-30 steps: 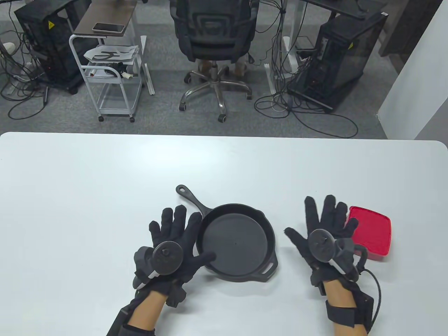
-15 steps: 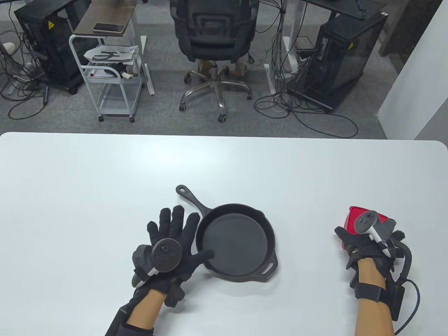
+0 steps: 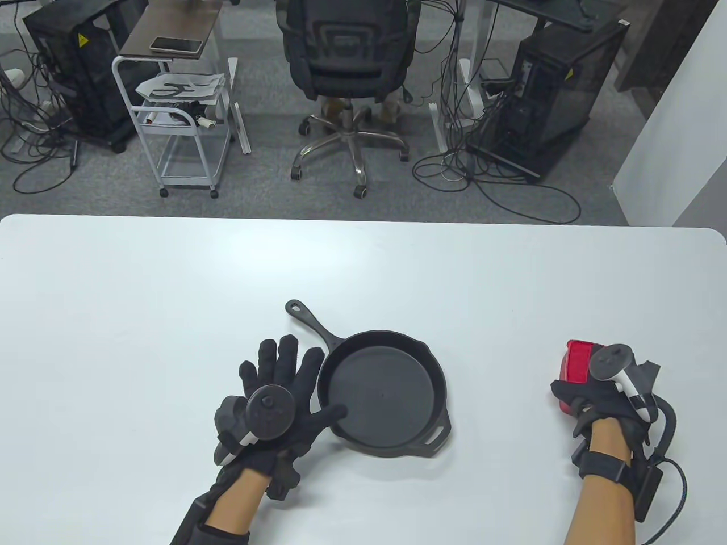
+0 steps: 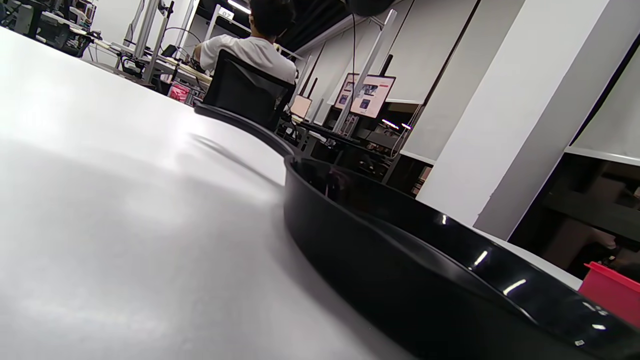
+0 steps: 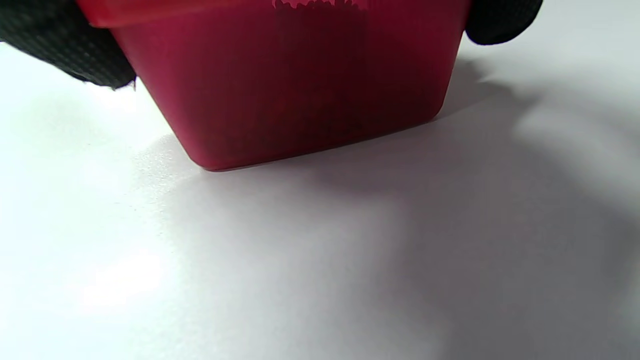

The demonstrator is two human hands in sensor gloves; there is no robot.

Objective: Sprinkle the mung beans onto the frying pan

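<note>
A black cast-iron frying pan (image 3: 380,397) sits empty on the white table, its long handle pointing far left. It fills the low right of the left wrist view (image 4: 400,260). My left hand (image 3: 304,386) lies flat and open at the pan's left side, with the thumb over the pan's near-left rim. A red plastic container (image 3: 576,363) stands to the right of the pan. My right hand (image 3: 590,397) covers it from above and grips it. In the right wrist view gloved fingers (image 5: 60,45) clasp both sides of the container (image 5: 300,90). Mung beans (image 5: 315,5) show as dark grains through its wall.
The white table (image 3: 170,295) stretches wide to the far side and left. An office chair (image 3: 346,62), a white cart (image 3: 182,113) and computer towers stand on the floor beyond the far edge. The red container's corner shows in the left wrist view (image 4: 610,295).
My right hand moved right from lying flat on the table onto the red container and closed around it. My left hand and the pan stayed still.
</note>
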